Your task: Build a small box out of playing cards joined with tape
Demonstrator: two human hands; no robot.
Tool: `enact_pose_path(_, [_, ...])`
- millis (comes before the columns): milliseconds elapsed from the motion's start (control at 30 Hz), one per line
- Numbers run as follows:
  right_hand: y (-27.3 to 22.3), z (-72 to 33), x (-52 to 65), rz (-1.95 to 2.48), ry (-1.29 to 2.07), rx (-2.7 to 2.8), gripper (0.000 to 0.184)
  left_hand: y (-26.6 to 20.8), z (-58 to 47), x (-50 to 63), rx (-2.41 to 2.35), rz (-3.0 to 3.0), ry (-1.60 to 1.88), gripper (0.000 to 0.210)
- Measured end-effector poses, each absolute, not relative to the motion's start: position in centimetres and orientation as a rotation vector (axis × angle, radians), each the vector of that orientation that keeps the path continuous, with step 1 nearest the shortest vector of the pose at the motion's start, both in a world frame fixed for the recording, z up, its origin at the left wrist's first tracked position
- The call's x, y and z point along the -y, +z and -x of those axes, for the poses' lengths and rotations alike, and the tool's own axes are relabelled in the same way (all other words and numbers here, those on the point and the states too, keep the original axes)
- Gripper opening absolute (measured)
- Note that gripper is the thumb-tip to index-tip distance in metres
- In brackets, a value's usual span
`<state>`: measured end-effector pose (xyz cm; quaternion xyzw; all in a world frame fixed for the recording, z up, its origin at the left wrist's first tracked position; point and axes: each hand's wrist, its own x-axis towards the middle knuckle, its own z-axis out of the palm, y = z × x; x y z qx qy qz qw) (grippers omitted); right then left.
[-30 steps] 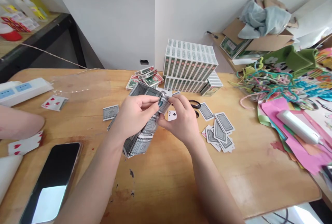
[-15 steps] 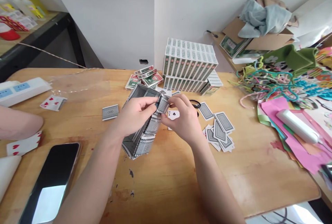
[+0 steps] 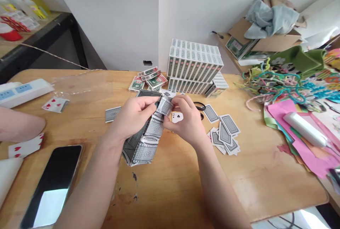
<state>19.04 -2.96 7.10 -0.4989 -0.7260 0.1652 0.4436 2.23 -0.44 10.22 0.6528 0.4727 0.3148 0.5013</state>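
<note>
Between my hands, tilted above the table, is a box-like structure made of folded playing cards (image 3: 147,140) with grey patterned backs. My left hand (image 3: 136,115) is closed on its upper edge, thumb on top. The fingers of my right hand (image 3: 186,115) pinch its upper right end, where a card is bent around the edge. Just behind that hand lie a two of spades (image 3: 177,117) and black-handled scissors (image 3: 200,107), both partly covered. A face-down card (image 3: 112,114) lies left of the structure, and loose cards (image 3: 225,135) are scattered to the right.
Stacked card packs (image 3: 195,62) stand at the back, with several loose packs (image 3: 148,79) beside them. A phone (image 3: 53,186), a power strip (image 3: 26,92) and another person's arm (image 3: 21,124) are at left. Coloured paper (image 3: 305,137) and tangled cords (image 3: 278,76) cover the right side.
The card structure has turned, so its patterned outer side faces me more and its near end sits slightly lower and further left. Both hands keep hold of it.
</note>
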Motion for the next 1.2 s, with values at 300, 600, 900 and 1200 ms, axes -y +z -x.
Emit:
enact_pose_path(300, [6.70, -19.47, 2.72, 1.149, 0.351, 1.802, 0.028, 10.51, -2.34, 0.50, -1.130, -1.565, 0.782, 0.033])
enact_pose_path(600, [6.78, -19.37, 2.92, 1.102, 0.543, 1.736, 0.037, 10.38, -1.76, 0.36, -1.173, -1.460, 0.829, 0.035])
enact_pose_path(900, [6.43, -19.08, 2.81, 1.083, 0.497, 1.734, 0.035, 10.69, -1.82, 0.35, -1.102, -1.389, 0.839, 0.033])
enact_pose_path(1200, [6.29, -19.46, 2.71, 1.057, 0.379, 1.783, 0.033, 10.49, -1.63, 0.48, -1.092, -1.408, 0.804, 0.032])
